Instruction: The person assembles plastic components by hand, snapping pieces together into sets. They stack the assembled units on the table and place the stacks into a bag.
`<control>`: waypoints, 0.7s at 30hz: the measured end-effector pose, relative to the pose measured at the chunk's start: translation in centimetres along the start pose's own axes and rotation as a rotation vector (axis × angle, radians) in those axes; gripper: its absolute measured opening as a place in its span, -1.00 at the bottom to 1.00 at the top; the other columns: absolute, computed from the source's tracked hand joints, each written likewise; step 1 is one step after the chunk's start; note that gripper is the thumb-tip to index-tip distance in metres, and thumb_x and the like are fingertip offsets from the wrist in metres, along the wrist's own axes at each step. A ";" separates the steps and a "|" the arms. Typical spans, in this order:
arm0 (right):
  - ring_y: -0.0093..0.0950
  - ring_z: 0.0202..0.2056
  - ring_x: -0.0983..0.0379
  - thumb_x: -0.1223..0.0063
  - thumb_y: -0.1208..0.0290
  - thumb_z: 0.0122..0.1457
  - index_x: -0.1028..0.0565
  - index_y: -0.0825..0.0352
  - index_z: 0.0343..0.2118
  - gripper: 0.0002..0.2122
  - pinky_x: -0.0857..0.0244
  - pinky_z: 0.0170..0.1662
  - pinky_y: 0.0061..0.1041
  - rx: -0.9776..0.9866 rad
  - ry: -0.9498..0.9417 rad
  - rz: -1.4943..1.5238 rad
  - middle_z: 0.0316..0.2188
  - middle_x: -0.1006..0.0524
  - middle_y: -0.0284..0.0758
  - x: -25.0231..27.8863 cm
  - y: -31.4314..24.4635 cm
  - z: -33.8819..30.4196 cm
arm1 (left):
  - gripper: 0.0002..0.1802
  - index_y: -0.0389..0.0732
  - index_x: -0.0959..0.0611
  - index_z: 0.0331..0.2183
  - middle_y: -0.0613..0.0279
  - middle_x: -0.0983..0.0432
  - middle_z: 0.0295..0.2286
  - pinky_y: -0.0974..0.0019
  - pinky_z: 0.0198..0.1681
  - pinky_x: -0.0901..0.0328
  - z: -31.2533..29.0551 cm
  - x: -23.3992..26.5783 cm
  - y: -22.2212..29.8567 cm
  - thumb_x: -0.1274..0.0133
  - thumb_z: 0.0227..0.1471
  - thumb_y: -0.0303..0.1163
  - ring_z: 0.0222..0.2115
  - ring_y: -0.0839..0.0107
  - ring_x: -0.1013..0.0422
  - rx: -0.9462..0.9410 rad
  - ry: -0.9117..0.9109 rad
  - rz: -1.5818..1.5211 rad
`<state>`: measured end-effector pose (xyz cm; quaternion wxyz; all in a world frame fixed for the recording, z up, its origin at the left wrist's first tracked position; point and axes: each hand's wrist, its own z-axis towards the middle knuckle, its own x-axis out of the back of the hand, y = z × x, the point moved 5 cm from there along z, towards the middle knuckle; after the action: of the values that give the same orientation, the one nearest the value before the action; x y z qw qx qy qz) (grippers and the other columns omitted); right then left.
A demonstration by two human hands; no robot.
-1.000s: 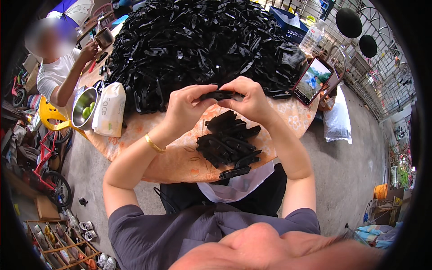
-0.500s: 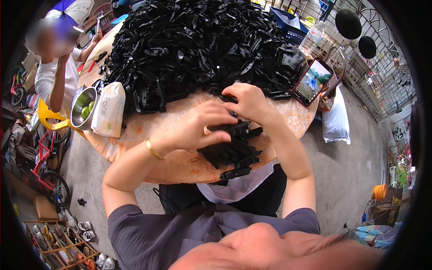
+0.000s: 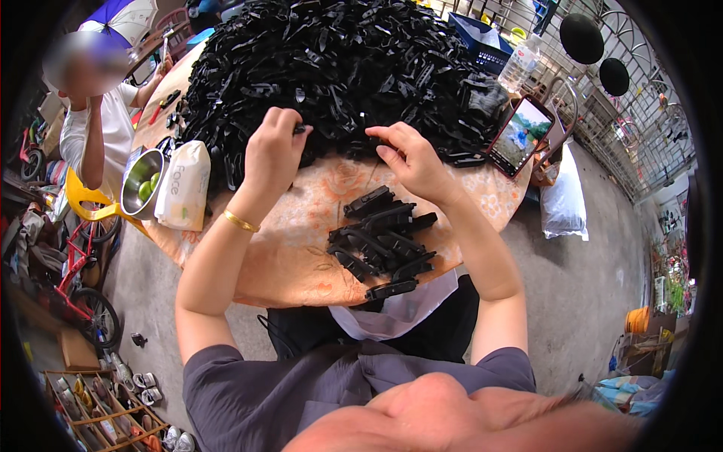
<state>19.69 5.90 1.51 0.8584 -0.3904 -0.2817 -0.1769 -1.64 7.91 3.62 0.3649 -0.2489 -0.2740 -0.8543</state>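
A big heap of black plastic parts [image 3: 331, 68] covers the far side of the table. My left hand [image 3: 273, 151] is at the heap's near edge, fingers closed on a small black plastic part [image 3: 300, 129] that shows at the fingertips. To the right, my right hand [image 3: 410, 160] reaches to the same edge, thumb and index finger apart, with nothing visible between them. Closer to me, a smaller pile of long black plastic pieces [image 3: 384, 241] lies on the orange patterned tablecloth [image 3: 279, 256], touched by neither hand.
A phone [image 3: 522, 135] leans at the right, near a clear bottle [image 3: 521, 64] and a blue basket [image 3: 482, 45]. At left are a tissue pack [image 3: 183, 184] and a metal bowl [image 3: 140, 181] with green fruit. A person [image 3: 98, 128] sits beyond. A white bag [image 3: 399, 313] hangs at the near edge.
My left hand has moved from above the small pile up and left to the heap, and now pinches a part. My right hand's fingers have opened slightly. The small pile is now uncovered.
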 end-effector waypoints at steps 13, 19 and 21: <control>-0.44 -0.33 -0.46 -0.12 0.62 0.01 -0.49 0.36 -0.20 -0.75 -0.36 -0.27 -0.50 0.080 0.082 0.255 -0.34 -0.51 -0.27 -0.1 -2.1 -0.1 | -0.67 -0.41 -0.46 -0.09 -0.01 -0.50 -0.25 0.32 -0.11 -0.42 -3.7 -4.9 0.7 0.11 0.20 -0.37 -0.22 0.26 -0.50 0.948 -0.392 -1.366; -0.27 -0.31 -0.46 -0.19 0.58 -0.09 -0.51 0.33 -0.24 -0.72 -0.35 -0.23 -0.37 0.418 0.189 -0.010 -0.37 -0.53 -0.27 1.0 -3.7 0.0 | -0.67 -0.38 -0.48 -0.12 -0.01 -0.51 -0.24 0.33 -0.12 -0.43 -3.8 -4.4 1.9 0.12 0.20 -0.32 -0.20 0.26 -0.50 0.976 -0.434 -1.330; -0.28 -0.31 -0.46 -0.19 0.58 -0.10 -0.51 0.32 -0.24 -0.72 -0.35 -0.23 -0.36 0.435 0.173 -0.019 -0.37 -0.53 -0.29 0.7 -3.7 -0.1 | -0.67 -0.38 -0.49 -0.13 0.01 -0.51 -0.25 0.34 -0.13 -0.43 -3.9 -4.6 2.0 0.11 0.20 -0.31 -0.21 0.27 -0.50 0.967 -0.449 -1.269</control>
<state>18.35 3.43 4.04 0.9416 -0.1770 -0.2421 -0.1530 1.83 6.44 -1.47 -0.1831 -0.0273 -0.7658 -0.6158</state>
